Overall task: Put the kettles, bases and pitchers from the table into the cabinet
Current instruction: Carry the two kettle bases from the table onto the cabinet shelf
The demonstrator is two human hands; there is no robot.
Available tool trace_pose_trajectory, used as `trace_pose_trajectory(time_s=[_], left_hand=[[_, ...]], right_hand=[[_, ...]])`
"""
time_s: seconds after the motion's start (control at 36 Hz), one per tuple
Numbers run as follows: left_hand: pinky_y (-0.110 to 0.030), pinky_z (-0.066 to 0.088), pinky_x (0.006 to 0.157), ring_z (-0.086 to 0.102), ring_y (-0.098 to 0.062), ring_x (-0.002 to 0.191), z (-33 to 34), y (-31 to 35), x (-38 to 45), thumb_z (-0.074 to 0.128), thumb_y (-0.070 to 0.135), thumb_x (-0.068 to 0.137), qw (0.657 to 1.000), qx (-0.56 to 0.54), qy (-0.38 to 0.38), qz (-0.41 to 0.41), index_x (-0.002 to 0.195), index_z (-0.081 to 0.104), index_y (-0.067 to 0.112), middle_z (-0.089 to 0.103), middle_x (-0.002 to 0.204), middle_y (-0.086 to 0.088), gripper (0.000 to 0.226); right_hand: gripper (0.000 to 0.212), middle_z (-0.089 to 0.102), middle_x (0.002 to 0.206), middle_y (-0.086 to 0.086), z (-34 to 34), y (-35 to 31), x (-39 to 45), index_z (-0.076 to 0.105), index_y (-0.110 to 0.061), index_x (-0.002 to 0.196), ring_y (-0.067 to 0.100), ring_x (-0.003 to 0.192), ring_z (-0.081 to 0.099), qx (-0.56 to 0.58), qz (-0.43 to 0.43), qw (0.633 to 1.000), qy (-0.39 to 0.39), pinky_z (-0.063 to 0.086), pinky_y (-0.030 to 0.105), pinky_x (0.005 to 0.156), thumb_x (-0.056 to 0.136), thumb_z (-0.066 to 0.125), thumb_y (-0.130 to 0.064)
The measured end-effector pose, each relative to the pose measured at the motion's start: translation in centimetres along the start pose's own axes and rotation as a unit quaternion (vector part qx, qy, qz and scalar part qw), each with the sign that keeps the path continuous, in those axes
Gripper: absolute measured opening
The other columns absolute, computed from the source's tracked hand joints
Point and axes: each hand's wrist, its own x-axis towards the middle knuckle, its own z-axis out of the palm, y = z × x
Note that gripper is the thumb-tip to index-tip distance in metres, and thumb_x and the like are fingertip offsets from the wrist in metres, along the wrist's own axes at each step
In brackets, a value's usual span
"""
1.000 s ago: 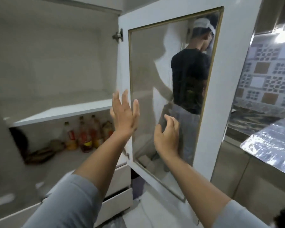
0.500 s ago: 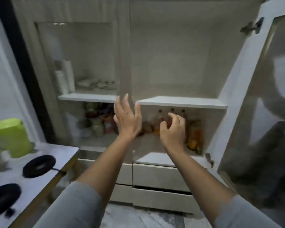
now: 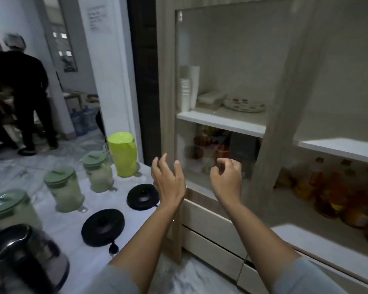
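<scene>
On the white table point(image 3: 136, 221) at the left stand a lime-green pitcher point(image 3: 122, 157), three clear pitchers with green lids point(image 3: 99, 174) point(image 3: 64, 190) point(image 3: 11, 209), two black round bases point(image 3: 142, 196) point(image 3: 103, 227), and a dark glass kettle point(image 3: 23, 257) at the near corner. The cabinet point(image 3: 276, 132) fills the right side; its right compartment stands open with a white shelf point(image 3: 340, 148). My left hand point(image 3: 168, 180) hovers empty, fingers apart, past the table's far right corner. My right hand point(image 3: 226, 179) is raised before the cabinet's glass pane, fingers curled, holding nothing.
Behind the left glass pane sit stacked cups point(image 3: 188, 88), a box and a plate on a shelf. Oil bottles point(image 3: 331, 192) crowd the open lower compartment. Drawers point(image 3: 212, 238) run below. A person in black point(image 3: 23, 90) stands at the far left by water jugs.
My view has swung left from the open cabinet door to the table, bringing kettle, bases and pitchers into sight. Both hands stay raised and empty; the right fingers have curled more.
</scene>
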Motion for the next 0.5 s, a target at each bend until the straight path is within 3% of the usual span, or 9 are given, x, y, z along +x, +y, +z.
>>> trace_pose_trajectory(time_s=[0.11,0.31,0.42,0.5], left_hand=[[-0.043,0.022,0.111,0.021,-0.027,0.140,-2.3,-5.3,2.6,0.046,0.029,0.095,0.995,0.064,0.024,-0.068,0.139,0.038,0.014,0.024,0.153,-0.011,0.047],[-0.045,0.030,0.107,0.031,-0.030,0.135,-7.2,-14.2,4.7,0.049,0.026,0.093,0.971,0.150,0.037,-0.185,0.133,0.045,0.012,0.034,0.145,-0.012,0.042],[-0.043,0.041,0.101,0.048,-0.033,0.121,-8.9,-18.2,6.0,0.051,0.024,0.091,0.950,0.191,0.006,-0.248,0.127,0.052,0.008,0.048,0.135,-0.015,0.039],[-0.041,0.046,0.096,0.055,-0.033,0.114,-9.3,-20.8,7.1,0.052,0.024,0.089,0.932,0.212,-0.020,-0.293,0.124,0.054,0.007,0.053,0.130,-0.015,0.038]], right_hand=[[0.029,0.041,0.134,0.007,6.0,0.3,0.5,0.057,-0.010,0.117,0.021,0.114,0.049,-0.007,0.017,0.997,-0.070,0.030,0.020,0.086,0.089,0.049,-0.015],[0.029,0.042,0.132,0.010,16.7,1.7,0.4,0.057,-0.010,0.115,0.027,0.117,0.048,-0.046,0.021,0.975,-0.217,0.035,0.026,0.090,0.087,0.052,-0.014],[0.032,0.040,0.134,0.009,21.4,2.8,1.0,0.055,-0.011,0.121,0.025,0.108,0.053,-0.080,0.005,0.949,-0.304,0.033,0.021,0.079,0.089,0.051,-0.012],[0.035,0.039,0.135,0.011,25.0,3.8,2.4,0.052,-0.012,0.124,0.028,0.107,0.055,-0.116,-0.012,0.925,-0.363,0.039,0.027,0.085,0.089,0.051,-0.011]])
